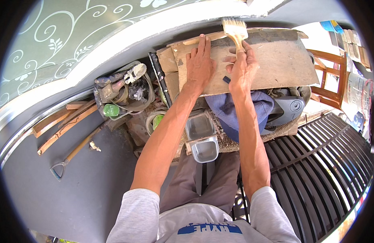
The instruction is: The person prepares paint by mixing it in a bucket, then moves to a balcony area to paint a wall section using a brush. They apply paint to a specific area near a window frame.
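Observation:
A flat paintbrush (235, 29) with pale bristles is in my right hand (244, 70), its bristles pointing away from me at the far edge of a brown board (275, 63). Whether the bristles touch the wall behind cannot be told. My left hand (200, 65) lies on the board with its fingers stretched toward that far edge, beside a strip of light wood (215, 36). A small dark object (226, 79) shows by the heel of my right hand. Beneath the board's near edge is a blue cloth (235, 106).
Two clear plastic containers (205, 150) sit nearest my body. Left are a bag of brushes and rags (126, 88), wood strips (65, 118) and a D-handled tool (76, 152). Right are a black metal grille (314, 155) and a wooden chair (332, 79). A patterned glass pane (62, 39) is ahead.

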`<state>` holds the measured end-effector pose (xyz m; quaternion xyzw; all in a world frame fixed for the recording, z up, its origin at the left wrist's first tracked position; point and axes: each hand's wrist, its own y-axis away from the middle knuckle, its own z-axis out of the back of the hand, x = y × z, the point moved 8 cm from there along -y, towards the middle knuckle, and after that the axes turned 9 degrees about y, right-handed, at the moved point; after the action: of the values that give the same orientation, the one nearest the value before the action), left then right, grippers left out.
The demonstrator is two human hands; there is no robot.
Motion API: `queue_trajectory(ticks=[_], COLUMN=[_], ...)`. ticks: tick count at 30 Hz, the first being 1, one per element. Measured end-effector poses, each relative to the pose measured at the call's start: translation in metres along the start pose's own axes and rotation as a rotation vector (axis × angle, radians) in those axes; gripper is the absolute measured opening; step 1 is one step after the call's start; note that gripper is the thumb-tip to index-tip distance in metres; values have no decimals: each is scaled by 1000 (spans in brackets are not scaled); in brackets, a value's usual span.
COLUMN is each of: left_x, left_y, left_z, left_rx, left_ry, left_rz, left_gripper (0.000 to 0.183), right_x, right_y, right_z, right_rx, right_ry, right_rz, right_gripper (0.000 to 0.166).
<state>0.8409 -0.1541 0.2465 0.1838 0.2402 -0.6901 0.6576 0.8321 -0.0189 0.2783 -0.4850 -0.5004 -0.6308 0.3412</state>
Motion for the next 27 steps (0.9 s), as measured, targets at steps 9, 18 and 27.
queue_trajectory(ticks=[9,18,27], left_x=[3,7,2], left_y=[2,3,2], left_z=[-2,-8,-4], left_rx=[-43,-21,16], left_ry=[48,18,9], left_rz=[-46,-22,-4], left_gripper=[76,69,48], right_x=[-16,-24,5], right_y=[16,18,19], right_z=[-27,-38,-45], right_rx=[39,92,116], right_ry=[89,223,403], right_rz=[-9,-11,122], right_gripper=[44,44,44])
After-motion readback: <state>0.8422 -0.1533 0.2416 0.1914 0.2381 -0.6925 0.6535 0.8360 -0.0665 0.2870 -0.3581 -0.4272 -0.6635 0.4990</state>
